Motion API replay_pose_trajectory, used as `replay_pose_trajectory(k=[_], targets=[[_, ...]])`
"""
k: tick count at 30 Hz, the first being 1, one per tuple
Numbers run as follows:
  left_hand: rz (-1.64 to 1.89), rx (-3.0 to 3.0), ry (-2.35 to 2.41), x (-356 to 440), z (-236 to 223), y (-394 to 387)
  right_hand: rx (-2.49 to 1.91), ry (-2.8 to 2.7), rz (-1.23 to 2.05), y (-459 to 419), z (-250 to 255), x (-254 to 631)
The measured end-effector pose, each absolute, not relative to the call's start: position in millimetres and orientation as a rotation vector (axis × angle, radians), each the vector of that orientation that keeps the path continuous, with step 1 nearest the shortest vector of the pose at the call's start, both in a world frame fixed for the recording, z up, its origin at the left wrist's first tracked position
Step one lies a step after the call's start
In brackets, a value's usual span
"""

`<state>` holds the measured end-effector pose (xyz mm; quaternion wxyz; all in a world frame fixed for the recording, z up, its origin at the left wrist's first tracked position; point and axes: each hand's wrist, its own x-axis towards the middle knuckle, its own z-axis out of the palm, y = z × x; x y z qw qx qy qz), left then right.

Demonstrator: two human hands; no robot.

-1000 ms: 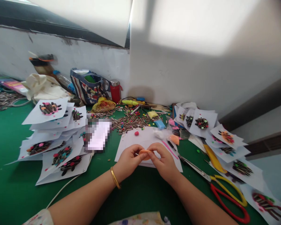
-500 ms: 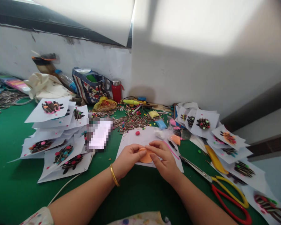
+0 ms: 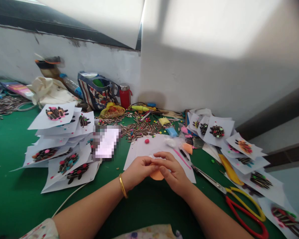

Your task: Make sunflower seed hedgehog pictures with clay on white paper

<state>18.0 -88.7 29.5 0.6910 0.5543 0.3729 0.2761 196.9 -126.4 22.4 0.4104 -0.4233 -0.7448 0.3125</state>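
Note:
Between my two hands is a flattened piece of orange modelling clay (image 3: pixel 156 175), partly covered by my fingers. My left hand (image 3: pixel 141 169), with a gold bangle at the wrist, pinches its left side. The fingers of my right hand (image 3: pixel 173 171) close on it from the right and overlap the left fingertips. Under and behind the hands lies a sheet of white paper (image 3: pixel 137 149) with a small red clay ball (image 3: pixel 147 141) on it. A pink clay strip (image 3: pixel 183 159) runs along the sheet's right side, beside a black pen (image 3: pixel 183 153).
Large scissors (image 3: pixel 225 191) with red and yellow handles lie at the right. Decorated paper sheets (image 3: pixel 56 116) are stacked at the left, with more cards (image 3: pixel 218 131) at the right. Sunflower seeds (image 3: pixel 142 129), clay packets (image 3: pixel 172 132) and a red flask (image 3: pixel 125 96) stand behind.
Both hands have shifted slightly, and the right fingers now lie further over the left fingertips. The orange clay sits a little lower and more of it is covered.

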Motion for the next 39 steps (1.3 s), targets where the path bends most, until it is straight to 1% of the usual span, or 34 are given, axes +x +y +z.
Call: replay_pose_trajectory(k=[13, 18, 24, 28, 32, 35, 37, 39], targets=[[0.673, 1.079, 0.826, 16.6, 28.5, -89.8, -1.071, -1.863, 0.737, -123.8, 23.2, 200.6], [0.706, 1.111, 0.854, 16.1, 27.7, -88.4, -1.113, -1.816, 0.695, -122.5, 20.9, 201.5], [0.875, 1.468, 0.901, 16.6, 22.6, -91.4, -1.262, -1.758, 0.736, -117.5, 17.0, 199.7], [0.981, 1.787, 0.897, 16.1, 18.1, -93.0, -1.215, -1.758, 0.771, -115.1, 18.1, 198.2], [0.998, 1.9, 0.997, 12.0, 18.9, -92.5, -1.238, -1.7, 0.801, -115.0, 18.2, 197.9], [1.01, 2.201, 1.164, 5.2, 25.8, -88.8, -1.293, -1.609, 0.794, -115.4, 19.1, 198.0], [0.962, 2.385, 1.399, -0.9, 31.2, -83.7, -1.327, -1.551, 0.788, -115.3, 19.9, 198.3], [0.855, 2.436, 1.647, -7.7, 35.1, -76.8, -1.347, -1.53, 0.785, -114.8, 20.3, 198.4]])
